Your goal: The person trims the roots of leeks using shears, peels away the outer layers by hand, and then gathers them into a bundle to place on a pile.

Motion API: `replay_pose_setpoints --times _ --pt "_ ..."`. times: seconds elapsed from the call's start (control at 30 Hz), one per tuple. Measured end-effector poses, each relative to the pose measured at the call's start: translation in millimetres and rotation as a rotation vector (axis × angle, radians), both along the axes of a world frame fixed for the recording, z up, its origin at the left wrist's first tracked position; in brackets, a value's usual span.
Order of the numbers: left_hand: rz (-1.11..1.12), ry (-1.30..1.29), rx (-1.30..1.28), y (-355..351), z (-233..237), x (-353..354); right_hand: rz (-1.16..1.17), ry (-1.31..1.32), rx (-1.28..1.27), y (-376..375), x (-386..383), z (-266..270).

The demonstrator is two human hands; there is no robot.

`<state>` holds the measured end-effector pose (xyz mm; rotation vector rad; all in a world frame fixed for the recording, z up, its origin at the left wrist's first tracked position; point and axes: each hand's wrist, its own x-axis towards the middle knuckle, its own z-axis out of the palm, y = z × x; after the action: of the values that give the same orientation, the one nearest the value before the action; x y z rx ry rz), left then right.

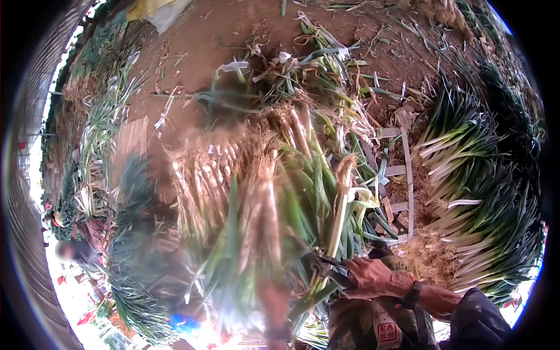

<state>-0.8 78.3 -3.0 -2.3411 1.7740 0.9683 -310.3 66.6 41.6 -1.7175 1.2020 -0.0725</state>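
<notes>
My right hand (376,279), with a dark band at the wrist, is closed around a dark tool (335,271) whose kind I cannot make out. Close to the tool's narrow end stands a single leek (336,224), roots up, with a pale shaft. My left hand (273,303) is a blurred patch at the bottom middle, its fingers smeared. Just above it, several leeks (259,204) show brown roots and dirty shafts, also blurred. More unpeeled leeks (201,181) lie to their left, roots away from me.
At the right lies a long row of leeks with white shafts (466,204). A pale slatted frame (408,181) lies between. Leaf scraps (315,64) litter the brown ground (227,35). Green leaves (137,280) are heaped at left, near a board (133,140).
</notes>
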Motion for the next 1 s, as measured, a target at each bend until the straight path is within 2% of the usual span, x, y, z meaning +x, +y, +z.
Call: replay_pose_setpoints --times 0.1,0.27,0.37,0.43,0.53,0.63,0.77,0.83,1.0 --pt "-0.094 0.087 -0.212 27 3 -17 0.012 0.020 -0.236 6 -11 6" --pt "-0.156 0.118 -0.147 8 -13 -46 -0.123 -0.051 -0.377 20 -24 -4" --pt "-0.153 0.026 -0.074 -22 -40 -59 -0.136 -0.034 -0.337 30 -31 -12" --pt "-0.106 0.121 -0.137 -35 -51 -64 -0.128 0.022 -0.153 32 -30 -10" --pt "-0.045 0.162 -0.162 -49 -44 -74 -0.113 -0.035 -0.203 39 -27 -9" --pt "-0.024 0.172 -0.185 -50 -42 -75 -0.117 -0.108 -0.149 44 -20 -8" --pt "0.010 0.142 -0.126 -48 -56 -70 -0.112 -0.189 0.069 28 -18 21" --pt "-0.023 0.181 -0.137 -43 -70 -57 -0.097 -0.154 0.012 54 -15 0" --pt "0.041 0.323 -0.093 -47 -63 -47 0.009 -0.057 -0.042 26 -15 14"
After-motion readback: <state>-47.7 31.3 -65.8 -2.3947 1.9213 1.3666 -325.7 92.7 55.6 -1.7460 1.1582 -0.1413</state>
